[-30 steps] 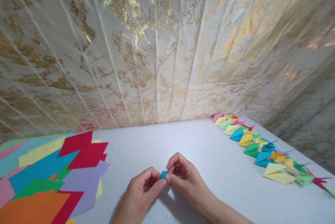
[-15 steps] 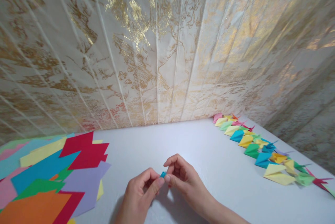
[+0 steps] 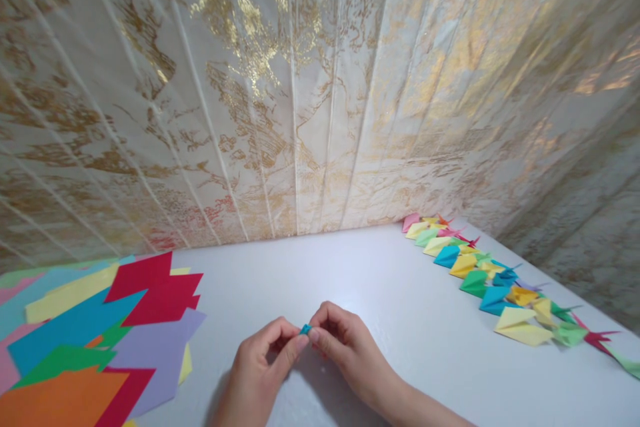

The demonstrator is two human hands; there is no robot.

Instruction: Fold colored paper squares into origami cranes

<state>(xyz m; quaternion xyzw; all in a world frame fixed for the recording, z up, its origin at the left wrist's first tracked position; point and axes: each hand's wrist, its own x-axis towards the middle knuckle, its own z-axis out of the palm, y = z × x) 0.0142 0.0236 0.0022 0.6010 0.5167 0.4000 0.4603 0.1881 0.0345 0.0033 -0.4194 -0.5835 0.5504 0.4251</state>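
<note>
Between my two hands is a small folded piece of blue paper (image 3: 305,329), with just a little of it showing at the fingertips. My left hand (image 3: 267,357) pinches it from the left with thumb and forefinger. From the right, my right hand (image 3: 345,347) has its thumb and forefinger closed on the paper's other side. The fingers cover most of the fold, so its full shape is hidden. Both hands are held low over the near middle of the white table (image 3: 280,274).
Sheets of coloured paper (image 3: 135,340) lie overlapping on the left. Along the right edge run rows of folded paper cranes (image 3: 495,298) in several colours. A white and gold patterned curtain (image 3: 280,114) hangs behind the table.
My right forefinger has come down and closed on the blue paper, where it was raised apart before. The view has shifted slightly.
</note>
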